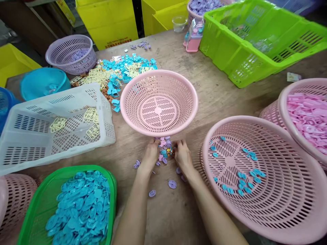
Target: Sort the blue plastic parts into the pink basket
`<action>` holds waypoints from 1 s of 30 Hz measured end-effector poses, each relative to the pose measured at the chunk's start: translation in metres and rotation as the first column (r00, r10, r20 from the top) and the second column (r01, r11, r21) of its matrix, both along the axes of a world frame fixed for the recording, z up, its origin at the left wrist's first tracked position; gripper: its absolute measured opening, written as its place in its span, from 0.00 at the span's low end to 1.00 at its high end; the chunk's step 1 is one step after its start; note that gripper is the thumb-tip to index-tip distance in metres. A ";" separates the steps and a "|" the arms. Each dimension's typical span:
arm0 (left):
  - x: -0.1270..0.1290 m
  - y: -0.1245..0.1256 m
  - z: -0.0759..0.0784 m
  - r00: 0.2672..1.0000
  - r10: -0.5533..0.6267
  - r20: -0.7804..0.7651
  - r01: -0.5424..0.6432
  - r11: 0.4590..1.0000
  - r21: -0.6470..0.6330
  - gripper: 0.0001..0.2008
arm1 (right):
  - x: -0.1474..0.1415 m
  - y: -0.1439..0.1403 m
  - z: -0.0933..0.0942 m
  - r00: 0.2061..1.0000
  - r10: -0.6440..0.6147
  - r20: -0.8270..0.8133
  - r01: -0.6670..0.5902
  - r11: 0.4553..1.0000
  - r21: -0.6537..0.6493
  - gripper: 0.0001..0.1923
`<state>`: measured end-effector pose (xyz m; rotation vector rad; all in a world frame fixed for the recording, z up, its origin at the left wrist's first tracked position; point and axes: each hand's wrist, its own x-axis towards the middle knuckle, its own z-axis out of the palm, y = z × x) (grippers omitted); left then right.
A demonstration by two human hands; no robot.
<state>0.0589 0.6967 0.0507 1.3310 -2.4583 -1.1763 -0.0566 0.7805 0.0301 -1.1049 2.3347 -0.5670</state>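
A small heap of purple and pink plastic pieces (165,149) lies on the counter (178,211). Both hands touch it. Loose purple discs (172,184) lie nearby.

The only lettering in view is a short band of red print along the lower front edge of the yellow bin (109,23) behind the counter (219,98). It runs in two lines, but the characters are too small and blurred to read. No other label, brand or number shows.
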 end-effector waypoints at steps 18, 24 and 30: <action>0.007 0.044 0.006 0.982 0.055 0.181 -0.045 0.997 -0.060 0.17 | 0.015 0.025 0.011 0.993 0.005 -0.114 -0.007 1.000 -0.013 0.06; 0.003 0.035 0.012 0.951 0.049 0.305 -0.034 0.998 -0.055 0.14 | -0.003 0.063 0.100 0.900 -0.209 -0.383 0.006 0.883 -0.469 0.04; 0.011 0.030 0.009 0.951 0.079 0.300 -0.071 0.997 -0.039 0.08 | -0.020 0.086 0.110 0.780 -0.267 -0.565 0.016 0.912 -0.409 0.10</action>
